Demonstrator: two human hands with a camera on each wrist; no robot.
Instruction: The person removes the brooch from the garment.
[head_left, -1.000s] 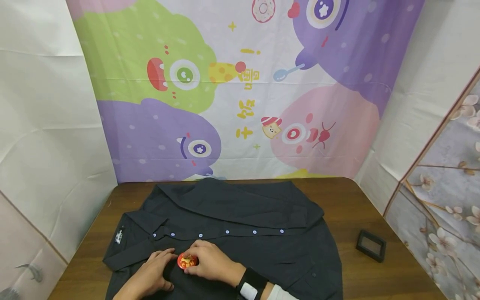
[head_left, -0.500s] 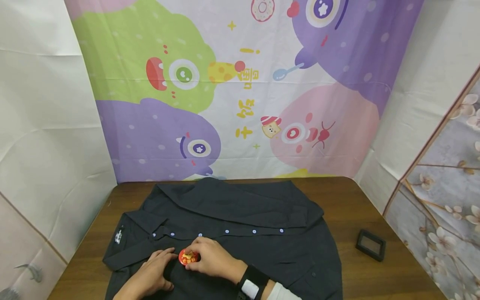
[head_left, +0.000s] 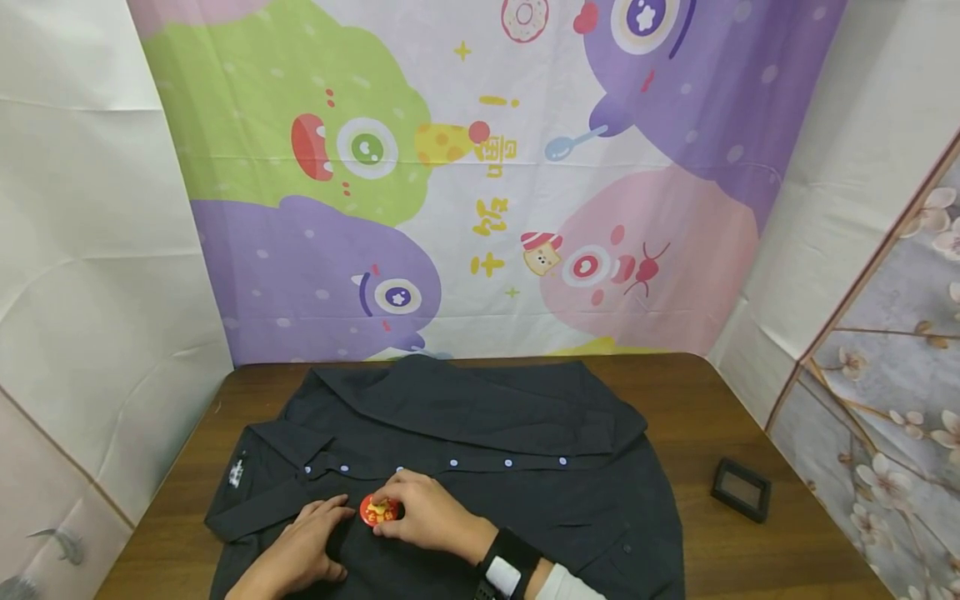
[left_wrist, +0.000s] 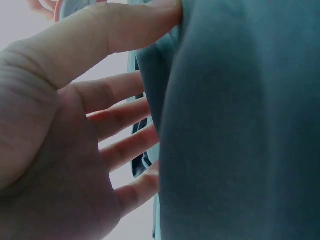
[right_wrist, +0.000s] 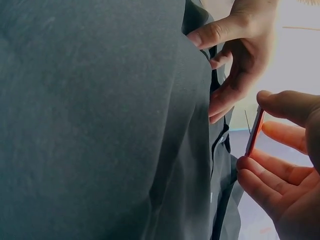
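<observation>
Dark cloth covers most of the near half of the brown table (head_left: 697,400): a black shirt (head_left: 480,425) lies spread flat, its collar toward the person's left and a row of pale buttons (head_left: 453,462) running across it.

On the shirt's front, just below that row and close to the near edge, sits a small round red badge (head_left: 377,510) with a yellow picture on its face. The right hand (head_left: 423,517) pinches the badge: thumb and fingertips are curled round its rim. The right wrist view shows the badge edge-on as a thin red strip (right_wrist: 255,132) between the thumb above and the fingers (right_wrist: 265,172) below, held just off the fabric. A black wristband (head_left: 504,567) wraps the right forearm, with a white sleeve behind it.

The left hand (head_left: 303,546) lies on the shirt just beside the badge, on its left, fingers straight and slightly spread, fingertips pointing at the badge. In the left wrist view its fingers (left_wrist: 125,125) are pressed flat against the cloth (left_wrist: 240,130), the thumb at the edge of a fold.

Well apart from the shirt, toward the table's right edge, lies a small black frame (head_left: 741,490). Behind the table hangs a bright cartoon backdrop (head_left: 480,175) in green, purple and pink, flanked by white sheets.
</observation>
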